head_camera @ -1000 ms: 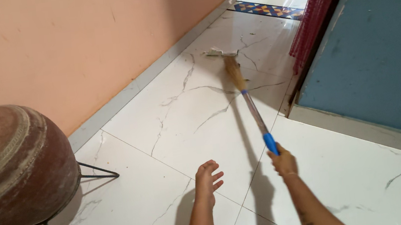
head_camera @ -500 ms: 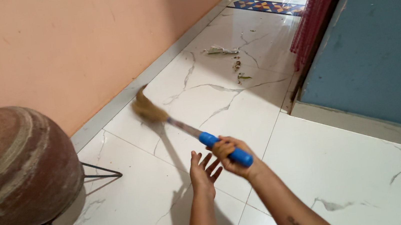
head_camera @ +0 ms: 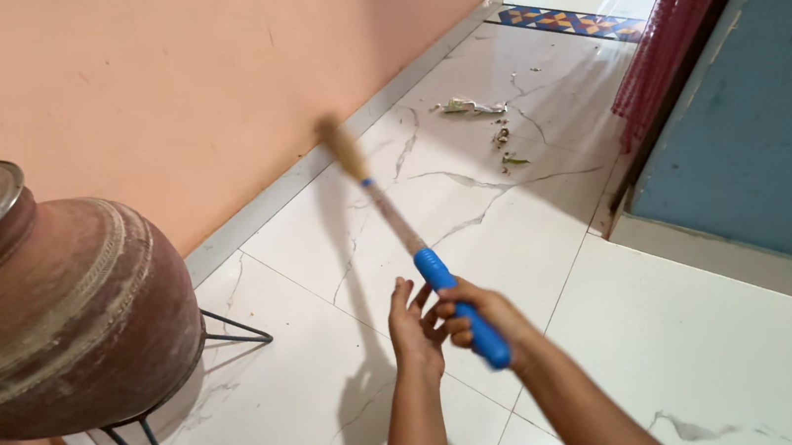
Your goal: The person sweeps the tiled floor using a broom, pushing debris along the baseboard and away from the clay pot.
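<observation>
Broom (head_camera: 396, 220): raised over the white floor (head_camera: 725, 314), bristle end far, near the peach wall (head_camera: 151, 81).
Right hand (head_camera: 482, 316): grip pressed around the blue handle.
Left hand (head_camera: 415, 325): fingers spread, touching the handle.
Clay pot (head_camera: 53, 311): left, on a wire stand.
Litter (head_camera: 484, 118): far, on the floor.

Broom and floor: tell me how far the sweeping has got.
Done: scraps lie gathered in a loose patch on the white floor near the red curtain. In hand: the right hand grips the broom by its blue handle, bristles lifted toward the wall; the left hand is open beside it. Left: the scraps are not yet cleared away.
</observation>
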